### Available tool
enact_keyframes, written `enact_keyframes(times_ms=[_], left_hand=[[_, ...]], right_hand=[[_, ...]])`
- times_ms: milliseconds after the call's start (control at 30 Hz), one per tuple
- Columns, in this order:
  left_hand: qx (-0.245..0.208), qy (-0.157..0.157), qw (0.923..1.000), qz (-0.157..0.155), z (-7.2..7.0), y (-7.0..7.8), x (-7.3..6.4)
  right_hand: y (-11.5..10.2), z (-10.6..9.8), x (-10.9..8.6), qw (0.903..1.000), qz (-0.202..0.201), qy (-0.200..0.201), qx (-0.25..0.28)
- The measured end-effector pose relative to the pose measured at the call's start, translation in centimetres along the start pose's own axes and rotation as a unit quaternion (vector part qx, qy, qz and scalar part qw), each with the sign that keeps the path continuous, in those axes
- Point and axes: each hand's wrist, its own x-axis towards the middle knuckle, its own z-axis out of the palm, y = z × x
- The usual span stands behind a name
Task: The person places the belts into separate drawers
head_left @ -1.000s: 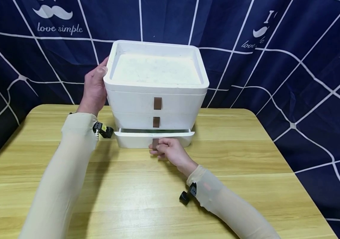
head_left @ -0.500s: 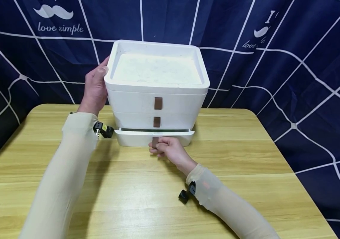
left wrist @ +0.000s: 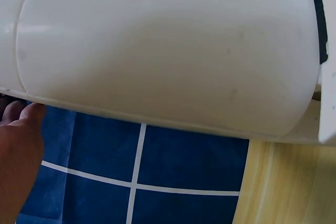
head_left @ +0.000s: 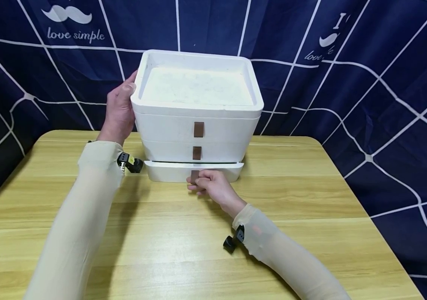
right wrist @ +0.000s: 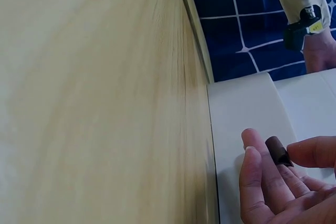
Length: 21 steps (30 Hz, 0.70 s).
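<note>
A white storage box with drawers (head_left: 198, 129) stands at the back of the table, with a brown pull tab on each drawer. The bottom drawer (head_left: 168, 172) sticks out slightly, leaving a thin dark gap above it. My right hand (head_left: 218, 189) pinches the bottom drawer's pull tab (right wrist: 276, 150) between thumb and fingers. On the box's left side, my left hand (head_left: 119, 106) grips near the upper rim, its thumb against the side. In the left wrist view, its fingertips (left wrist: 34, 113) reach round the back edge; the rest of that grip is hidden.
The box's top is a shallow recessed tray (head_left: 198, 85). Two more brown tabs (head_left: 198, 129) mark the drawers above. A wooden table (head_left: 168, 250) extends in front and to both sides. A dark blue curtain (head_left: 213, 25) with white lines hangs behind.
The bottom drawer has slid a little inward, and the gap above it has narrowed. My right hand has moved with the tab toward the box. My left hand stays in place.
</note>
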Motion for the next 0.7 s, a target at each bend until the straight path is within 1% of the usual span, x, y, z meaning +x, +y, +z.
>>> enact_keyframes(times_ms=[533,700], left_hand=[[-0.011,-0.002,0.9999,0.005,0.0,0.1,0.18],[-0.011,0.0,0.9999,0.003,-0.12,0.05,-0.01]], right_hand=[[-0.31,0.05,0.58,0.9999,0.003,0.009,0.009],[-0.27,0.02,0.7,0.9999,0.007,0.008,0.007]])
